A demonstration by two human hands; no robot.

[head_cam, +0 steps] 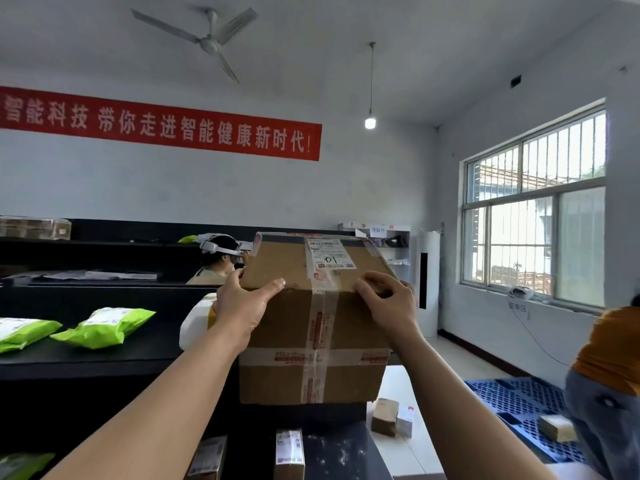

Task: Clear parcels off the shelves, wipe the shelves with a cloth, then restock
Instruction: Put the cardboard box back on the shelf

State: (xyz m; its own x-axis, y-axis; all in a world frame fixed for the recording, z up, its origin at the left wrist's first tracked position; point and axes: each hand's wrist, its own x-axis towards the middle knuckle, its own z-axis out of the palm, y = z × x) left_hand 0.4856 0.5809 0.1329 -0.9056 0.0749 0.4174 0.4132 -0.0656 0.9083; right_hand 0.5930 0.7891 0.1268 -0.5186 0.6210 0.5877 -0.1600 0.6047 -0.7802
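Taped cardboard box (pixel 311 327), shipping label on top, at the end of a black shelf (pixel 104 362); resting or lifted, cannot tell. Left grip (pixel 239 306): fingers wrapped round the box's upper-left corner, thumb along the top front edge. Right grip (pixel 388 303): fingers curled over the same edge, just right of the centre tape. Left of box: white parcel (pixel 192 322) just beside it, then green mailer bags (pixel 104 325) further along. Below box: small cartons (pixel 289 452). Above box, on the wall: red banner (pixel 159 126).

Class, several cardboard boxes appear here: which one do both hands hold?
The large taped box at centre, gripped at its top edge; the small boxes below lie untouched.
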